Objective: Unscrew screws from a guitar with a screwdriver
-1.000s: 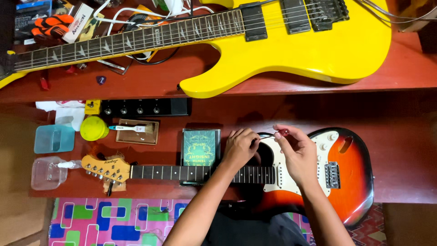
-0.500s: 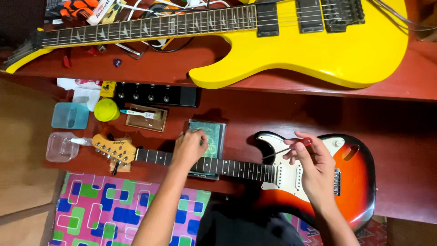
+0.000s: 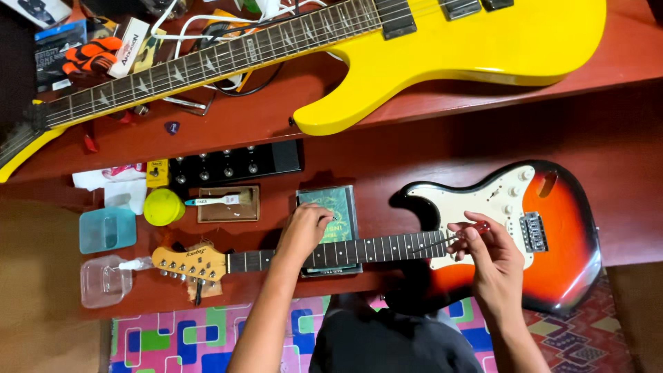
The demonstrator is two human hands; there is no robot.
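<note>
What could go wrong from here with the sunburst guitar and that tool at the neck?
1. The right hand holds a slim red-handled tool at the last frets; a slip might scratch the white pickguard.
2. The sunburst guitar overhangs the desk edge, and its neck rests on a green case under the left hand; pressure could tip or shift it.

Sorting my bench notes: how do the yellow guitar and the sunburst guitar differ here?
The yellow guitar lies untouched on the upper shelf, angled; the sunburst guitar lies level on the lower one. The sunburst has a white pickguard; the yellow shows none. The left hand rests on the sunburst's neck, the right hand holds a small red-handled tool. Both are electric.
</note>
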